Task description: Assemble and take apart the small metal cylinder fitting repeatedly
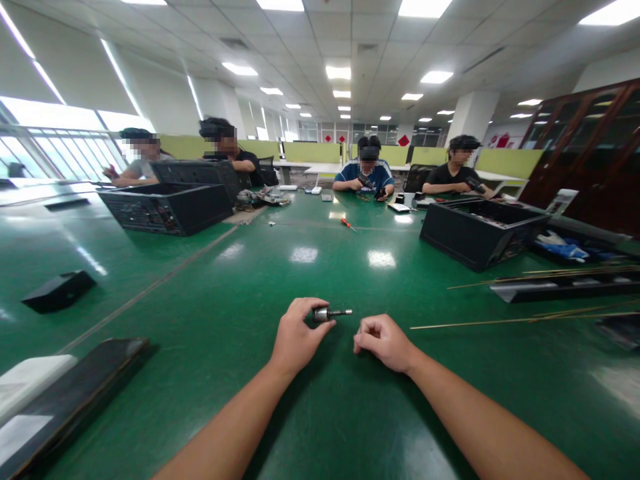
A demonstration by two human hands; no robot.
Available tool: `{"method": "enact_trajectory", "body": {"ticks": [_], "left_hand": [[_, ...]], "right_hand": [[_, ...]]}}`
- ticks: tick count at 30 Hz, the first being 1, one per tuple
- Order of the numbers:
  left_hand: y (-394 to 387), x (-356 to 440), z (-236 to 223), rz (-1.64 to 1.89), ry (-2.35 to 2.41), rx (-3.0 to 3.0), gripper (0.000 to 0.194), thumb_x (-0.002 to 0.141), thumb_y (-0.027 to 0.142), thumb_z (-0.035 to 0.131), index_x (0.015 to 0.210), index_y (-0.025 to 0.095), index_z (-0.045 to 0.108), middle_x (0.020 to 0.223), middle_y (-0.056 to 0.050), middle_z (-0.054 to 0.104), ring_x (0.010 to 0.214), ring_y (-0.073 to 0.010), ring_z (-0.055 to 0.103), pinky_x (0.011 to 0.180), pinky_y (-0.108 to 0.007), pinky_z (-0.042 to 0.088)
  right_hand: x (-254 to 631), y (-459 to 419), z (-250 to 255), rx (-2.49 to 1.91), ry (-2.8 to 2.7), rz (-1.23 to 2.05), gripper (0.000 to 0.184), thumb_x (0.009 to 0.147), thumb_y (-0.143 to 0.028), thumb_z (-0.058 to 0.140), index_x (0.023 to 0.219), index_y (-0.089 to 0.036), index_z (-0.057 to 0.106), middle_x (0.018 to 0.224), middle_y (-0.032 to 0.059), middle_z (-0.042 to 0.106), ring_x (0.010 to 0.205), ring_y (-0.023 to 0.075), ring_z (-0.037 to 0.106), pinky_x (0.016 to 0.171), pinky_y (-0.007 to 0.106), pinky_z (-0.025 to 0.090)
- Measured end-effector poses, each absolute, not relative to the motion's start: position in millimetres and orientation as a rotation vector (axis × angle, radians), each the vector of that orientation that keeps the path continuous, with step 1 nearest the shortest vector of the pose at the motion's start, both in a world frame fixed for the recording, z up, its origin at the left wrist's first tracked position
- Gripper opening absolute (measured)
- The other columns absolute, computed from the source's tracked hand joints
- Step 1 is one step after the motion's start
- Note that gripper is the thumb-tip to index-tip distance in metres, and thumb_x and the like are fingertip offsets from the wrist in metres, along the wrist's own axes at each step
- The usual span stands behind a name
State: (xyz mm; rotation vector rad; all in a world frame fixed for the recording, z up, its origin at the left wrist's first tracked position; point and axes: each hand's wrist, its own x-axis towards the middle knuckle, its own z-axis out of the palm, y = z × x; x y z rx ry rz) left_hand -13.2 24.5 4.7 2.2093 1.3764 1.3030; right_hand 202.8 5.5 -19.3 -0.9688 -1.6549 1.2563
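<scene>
My left hand (297, 335) rests on the green table (310, 280) and pinches a small metal bit holder (330, 313), whose thin shaft points right. My right hand (383, 341) lies just to the right of it, fingers curled into a loose fist; whether anything is inside them I cannot make out. The two hands are a short gap apart, near the table's front middle.
Open black computer cases stand at the back left (167, 207) and right (477, 230). A black panel (70, 393) lies front left, a small black box (59, 291) at left, thin rods (525, 320) at right. A red screwdriver (347, 224) lies mid-table. Several people sit at the far end.
</scene>
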Motion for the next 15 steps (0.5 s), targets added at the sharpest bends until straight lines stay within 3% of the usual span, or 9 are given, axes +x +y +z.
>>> {"method": "enact_trajectory", "body": {"ticks": [5, 9, 12, 15], "left_hand": [[26, -12, 2, 1.261, 1.442, 2.08, 0.03, 0.075, 0.034, 0.074, 0.101, 0.021, 0.065, 0.099, -0.004, 0.07, 0.095, -0.0226, 0.066, 0.091, -0.039, 0.051], [28, -12, 0, 1.254, 1.434, 1.974, 0.045, 0.083, 0.042, 0.064, 0.122, 0.021, 0.057, 0.106, -0.005, 0.071, 0.096, -0.0206, 0.069, 0.093, -0.036, 0.052], [28, -21, 3, 1.221, 1.472, 1.899, 0.044, 0.085, 0.047, 0.056, 0.12, 0.019, 0.06, 0.109, -0.007, 0.073, 0.098, -0.0218, 0.07, 0.094, -0.035, 0.052], [20, -46, 12, 1.17, 1.552, 1.901, 0.041, 0.083, 0.05, 0.057, 0.107, 0.018, 0.065, 0.103, -0.008, 0.075, 0.093, -0.0246, 0.071, 0.089, -0.037, 0.054]], "right_hand": [[202, 7, -19, -0.951, -1.659, 1.295, 0.038, 0.084, -0.043, 0.06, 0.059, -0.014, 0.062, 0.053, 0.0017, 0.06, 0.045, 0.0089, 0.044, 0.05, 0.022, 0.034], [199, 10, -20, -0.977, -1.646, 1.331, 0.052, 0.091, -0.053, 0.047, 0.067, -0.012, 0.069, 0.057, 0.005, 0.064, 0.046, 0.0096, 0.046, 0.051, 0.023, 0.035], [197, 10, -22, -0.999, -1.66, 1.296, 0.037, 0.084, -0.047, 0.062, 0.076, -0.012, 0.07, 0.066, 0.005, 0.068, 0.055, 0.0111, 0.053, 0.055, 0.022, 0.038], [196, 10, -25, -1.01, -1.664, 1.307, 0.025, 0.071, -0.035, 0.076, 0.081, -0.012, 0.071, 0.064, 0.0007, 0.064, 0.052, 0.0093, 0.049, 0.051, 0.02, 0.034]]}}
